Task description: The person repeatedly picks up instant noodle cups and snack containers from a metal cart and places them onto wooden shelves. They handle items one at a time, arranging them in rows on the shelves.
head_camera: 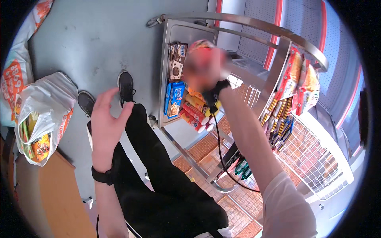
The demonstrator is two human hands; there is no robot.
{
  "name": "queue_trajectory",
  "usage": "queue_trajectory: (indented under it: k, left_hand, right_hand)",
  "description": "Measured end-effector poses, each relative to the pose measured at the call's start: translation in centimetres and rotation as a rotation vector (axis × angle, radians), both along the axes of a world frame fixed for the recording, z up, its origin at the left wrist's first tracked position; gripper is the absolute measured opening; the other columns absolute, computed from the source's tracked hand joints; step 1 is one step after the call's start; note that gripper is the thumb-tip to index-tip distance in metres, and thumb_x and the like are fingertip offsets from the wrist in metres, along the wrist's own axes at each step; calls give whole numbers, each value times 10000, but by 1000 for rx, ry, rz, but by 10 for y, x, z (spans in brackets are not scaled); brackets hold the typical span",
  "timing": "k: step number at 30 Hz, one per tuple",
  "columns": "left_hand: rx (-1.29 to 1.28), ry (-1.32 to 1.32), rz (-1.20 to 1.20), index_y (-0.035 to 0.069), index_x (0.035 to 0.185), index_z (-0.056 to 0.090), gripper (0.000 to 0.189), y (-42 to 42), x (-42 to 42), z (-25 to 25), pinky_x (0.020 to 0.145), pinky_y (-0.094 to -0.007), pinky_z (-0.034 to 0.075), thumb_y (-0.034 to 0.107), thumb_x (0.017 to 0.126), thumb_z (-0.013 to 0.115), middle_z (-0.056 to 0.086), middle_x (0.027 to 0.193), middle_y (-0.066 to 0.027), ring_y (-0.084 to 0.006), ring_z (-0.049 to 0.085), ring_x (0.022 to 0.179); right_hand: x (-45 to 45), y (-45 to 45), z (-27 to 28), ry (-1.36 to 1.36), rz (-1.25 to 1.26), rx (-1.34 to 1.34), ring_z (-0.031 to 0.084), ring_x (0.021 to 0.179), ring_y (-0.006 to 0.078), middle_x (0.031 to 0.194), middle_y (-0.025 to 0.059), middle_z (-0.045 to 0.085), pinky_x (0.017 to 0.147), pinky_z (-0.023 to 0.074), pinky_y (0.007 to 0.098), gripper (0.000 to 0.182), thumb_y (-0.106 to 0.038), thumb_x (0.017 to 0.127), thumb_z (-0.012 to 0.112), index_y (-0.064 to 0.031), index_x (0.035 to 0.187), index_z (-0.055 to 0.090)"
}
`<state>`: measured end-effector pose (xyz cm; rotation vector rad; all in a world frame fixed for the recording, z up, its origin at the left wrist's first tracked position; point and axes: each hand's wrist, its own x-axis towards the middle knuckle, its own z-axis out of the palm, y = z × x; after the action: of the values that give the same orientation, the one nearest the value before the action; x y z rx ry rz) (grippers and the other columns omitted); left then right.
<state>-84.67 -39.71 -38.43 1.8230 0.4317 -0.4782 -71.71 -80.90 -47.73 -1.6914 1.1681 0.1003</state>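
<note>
My left hand (108,119) hangs over the floor above my shoes, fingers spread and curved, with nothing in it. A dark band is round its wrist. My right arm reaches over a steel cart; the right hand (208,70) is blurred, and a reddish thing shows at it, so its grip cannot be made out. Beneath and beside that hand, in the cart's steel tray (162,71), lie brown cookie packs (178,61), blue cookie packs (175,99) and several red and orange snack tubes (193,111).
Plastic bags of snacks (47,110) stand at the left. Snack bags (293,77) and striped packets (276,119) lie on the cart's other side, near a white wire basket (315,154). Shelves with red edges (273,32) rise at the upper right. A cable (220,148) hangs from the right wrist.
</note>
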Motion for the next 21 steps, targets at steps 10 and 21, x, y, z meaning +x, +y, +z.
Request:
queue_trajectory:
  k: [10,21]
  left_hand:
    - [296,-166,26,-30,1533,136,1274,25,-24,-20,1146,-483,308,262,585,935,276,1495,-284,-448,325,1375]
    - [471,153,70,-7,1539,154,1104,33,-64,-37,1123,-469,348,178,686,831,334,1429,-274,-446,373,1348]
  right_hand:
    - [-113,296,54,225,393,873,542,1226,263,1404,128,421,993,482,427,896,-391,853,685,-169,1498,105]
    - [-82,208,11,236,522,24,479,1301,310,1362,255,513,1099,365,393,945,-624,804,727,84,1363,446]
